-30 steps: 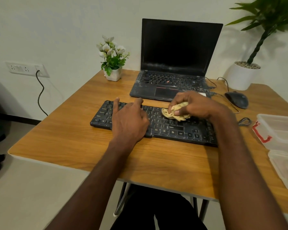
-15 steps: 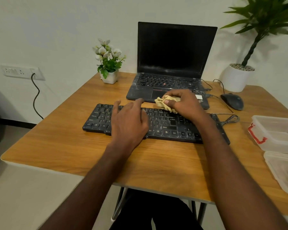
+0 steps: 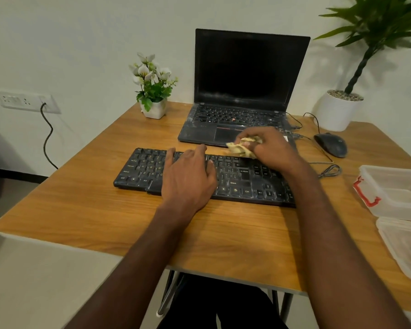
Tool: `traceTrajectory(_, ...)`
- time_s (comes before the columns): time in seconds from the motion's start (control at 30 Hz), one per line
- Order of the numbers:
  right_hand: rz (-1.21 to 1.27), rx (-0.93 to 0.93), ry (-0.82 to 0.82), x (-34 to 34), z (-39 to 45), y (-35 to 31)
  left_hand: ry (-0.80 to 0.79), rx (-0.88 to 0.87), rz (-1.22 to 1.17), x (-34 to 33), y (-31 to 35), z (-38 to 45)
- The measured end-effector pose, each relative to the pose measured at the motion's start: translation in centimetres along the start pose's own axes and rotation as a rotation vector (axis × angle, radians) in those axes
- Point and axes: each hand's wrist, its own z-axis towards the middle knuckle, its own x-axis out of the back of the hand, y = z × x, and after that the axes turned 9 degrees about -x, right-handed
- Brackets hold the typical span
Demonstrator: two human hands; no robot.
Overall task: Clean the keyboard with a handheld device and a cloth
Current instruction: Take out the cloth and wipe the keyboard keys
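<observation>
A black keyboard (image 3: 242, 179) lies across the middle of the wooden table (image 3: 81, 205). My left hand (image 3: 190, 176) rests flat on its left-centre keys, fingers spread and straight. My right hand (image 3: 268, 146) grips a crumpled yellowish cloth (image 3: 241, 148) at the keyboard's far edge, just in front of the laptop. The cloth touches the top row of keys. No handheld cleaning device is in sight.
An open black laptop (image 3: 244, 91) stands behind the keyboard. A small flower pot (image 3: 153, 108) is at its left, a black mouse (image 3: 330, 144) and a potted plant (image 3: 339, 110) at its right. Two clear plastic containers (image 3: 399, 193) sit at the table's right edge.
My right hand has carried the cloth from the middle keys up to the keyboard's far edge. My left hand has stayed on the keys.
</observation>
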Motion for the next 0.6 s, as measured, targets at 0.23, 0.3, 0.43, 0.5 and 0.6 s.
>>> traceTrajectory(0.23,-0.115,-0.024,-0.19,0.3,-0.4,-0.5,0.006,0.03,-0.011,0.1,0.0,-0.1)
traceTrajectory(0.3,-0.12,-0.068,-0.139,1.5,-0.6,0.2,0.014,0.031,-0.018,0.1,0.0,-0.1)
traceTrajectory(0.43,0.002,-0.044,-0.173,0.8,-0.6,-0.6,0.026,0.035,-0.006,0.1,0.1,-0.1)
traceTrajectory(0.5,-0.033,-0.02,-0.245,-0.2,-0.7,-1.4,0.034,0.038,-0.004,0.1,0.2,-0.1)
traceTrajectory(0.6,-0.147,-0.047,-0.246,0.3,-0.9,-1.6,0.037,0.042,-0.03,0.1,0.0,-0.2)
